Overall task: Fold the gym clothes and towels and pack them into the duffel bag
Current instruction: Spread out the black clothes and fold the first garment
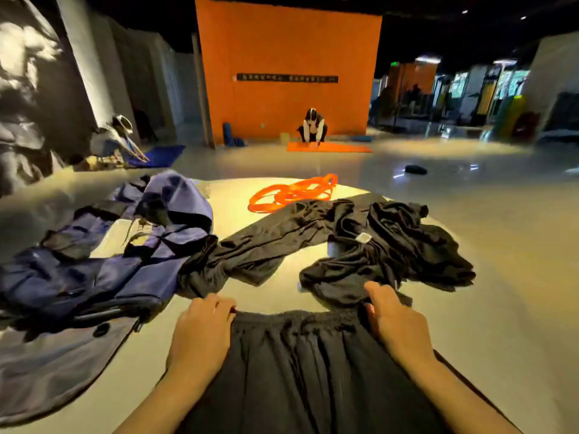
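Black shorts (300, 364) with an elastic waistband lie spread in front of me on the pale floor. My left hand (200, 333) grips the waistband's left corner, fingers curled over the edge. At the right corner my right hand (398, 324) holds the waistband the same way. A long black garment (266, 242) stretches across the floor beyond the shorts. To its right sits a crumpled black pile (391, 255) with a white label. The navy duffel bag (103, 264) lies slumped and open at the left.
Orange resistance bands (291, 192) lie coiled farther back. A grey cloth (47, 371) is spread at the near left beside the bag. A person crouches on an orange mat (329, 147) by the orange wall. Another person bends over a blue mat (156, 155) at left.
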A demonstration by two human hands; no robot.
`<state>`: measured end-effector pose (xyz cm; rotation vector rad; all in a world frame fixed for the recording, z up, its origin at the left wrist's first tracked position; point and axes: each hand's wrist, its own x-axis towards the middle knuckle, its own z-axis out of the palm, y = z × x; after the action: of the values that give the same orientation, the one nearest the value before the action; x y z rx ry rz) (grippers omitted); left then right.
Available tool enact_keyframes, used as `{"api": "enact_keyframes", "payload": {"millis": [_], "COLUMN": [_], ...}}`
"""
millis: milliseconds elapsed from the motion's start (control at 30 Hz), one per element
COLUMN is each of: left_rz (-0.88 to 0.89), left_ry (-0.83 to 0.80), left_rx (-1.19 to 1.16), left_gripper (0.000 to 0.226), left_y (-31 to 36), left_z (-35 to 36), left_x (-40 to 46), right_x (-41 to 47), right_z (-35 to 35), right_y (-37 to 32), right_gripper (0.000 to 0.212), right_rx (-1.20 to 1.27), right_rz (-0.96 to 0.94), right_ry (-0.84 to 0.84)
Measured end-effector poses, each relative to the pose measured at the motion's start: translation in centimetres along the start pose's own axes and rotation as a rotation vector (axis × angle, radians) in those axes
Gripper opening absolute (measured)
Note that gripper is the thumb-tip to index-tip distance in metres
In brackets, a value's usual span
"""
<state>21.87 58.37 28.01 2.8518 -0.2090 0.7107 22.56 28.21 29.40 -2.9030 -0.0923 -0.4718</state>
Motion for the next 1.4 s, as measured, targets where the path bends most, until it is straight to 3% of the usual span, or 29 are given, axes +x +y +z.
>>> {"api": "enact_keyframes", "payload": {"millis": [100, 200, 333, 800, 900, 967, 1067, 1167, 1233, 1333, 1400], "left_rz": [0.076, 0.138, 0.222, 0.227, 0.294, 0.399, 0.555, 0.435, 0.314, 0.314, 0.353], "left_ry": [0.046, 0.084, 0.114, 0.154, 0.225, 0.217, 0.149, -0.022, -0.240, -0.516, -0.536], "left_rx": [0.045, 0.086, 0.159, 0.130, 0.215, 0.273, 0.299, -0.022, -0.195, -0.213, -0.128], "left_gripper": [0.018, 0.032, 0.033, 0.030, 0.026, 0.026, 0.024, 0.038, 0.052, 0.061, 0.058], "left_y": [-1.4, -1.7, -2.9, -5.4, -5.2, -5.0, -3.3, 0.5, 2.7, 3.2, 2.2], "left_z": [1.9, 3.0, 4.5, 7.3, 6.9, 5.9, 3.1, -1.1, -3.1, -3.3, -2.5], "left_x": [2.3, 5.2, 8.8, 14.4, 14.3, 13.9, 12.0, 7.6, 2.9, -3.7, -5.8], "right_x": [2.7, 5.4, 9.3, 16.9, 16.7, 16.7, 16.3, 13.2, 9.3, 1.6, -3.0], "right_z": [1.5, 3.0, 3.9, 7.2, 6.9, 6.5, 4.6, 0.9, -1.2, -2.9, -3.1], "right_y": [1.1, 2.2, 2.8, 2.3, 2.2, 2.2, 2.0, 1.5, 2.1, 4.1, 6.0], "right_gripper": [0.032, 0.040, 0.034, 0.016, 0.010, 0.011, 0.022, 0.026, 0.031, 0.052, 0.064], "right_rx": [0.018, -0.026, -0.055, -0.062, -0.134, -0.240, -0.299, -0.081, 0.106, 0.213, 0.207], "right_rz": [-0.075, -0.145, -0.169, -0.238, -0.284, -0.386, -0.409, -0.279, -0.241, -0.245, -0.190], "right_ry": [0.109, 0.174, 0.286, 0.361, 0.381, 0.309, 0.229, 0.106, -0.032, -0.208, -0.291]}}
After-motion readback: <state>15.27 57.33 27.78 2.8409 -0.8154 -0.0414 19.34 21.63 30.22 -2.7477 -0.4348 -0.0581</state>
